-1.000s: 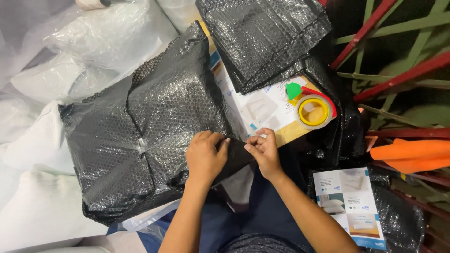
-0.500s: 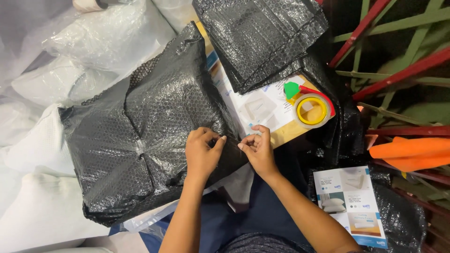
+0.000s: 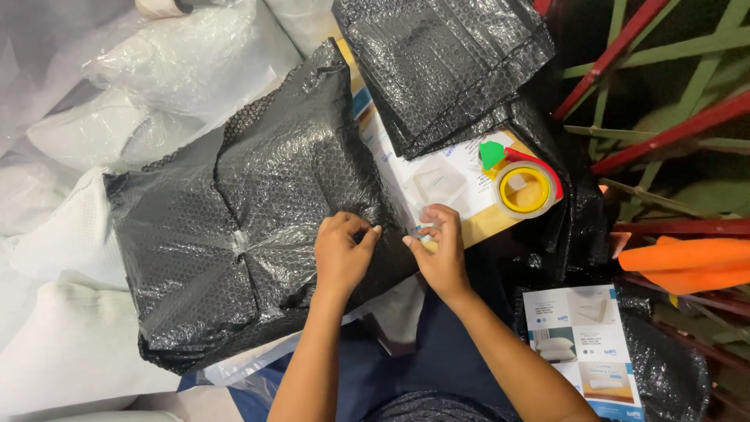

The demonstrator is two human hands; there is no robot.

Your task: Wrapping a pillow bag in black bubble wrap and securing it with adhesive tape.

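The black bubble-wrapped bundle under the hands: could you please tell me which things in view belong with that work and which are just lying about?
In hand:
- black bubble-wrapped bundle, left hand pressing its edge
- right hand pinching beside that edge
- tape dispenser, close by

Lying about:
- stack of black bubble bags
- printed leaflet
- white pillows
- orange object

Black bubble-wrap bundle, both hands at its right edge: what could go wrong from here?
1. The left hand presses the black bubble-wrap bundle near its edge; if it lifts early, the folded flap may spring open.
2. The right hand pinches what looks like clear tape; that could stick to itself or wrinkle.
3. The tape roll sits near the edge of the cardboard and might get knocked off.
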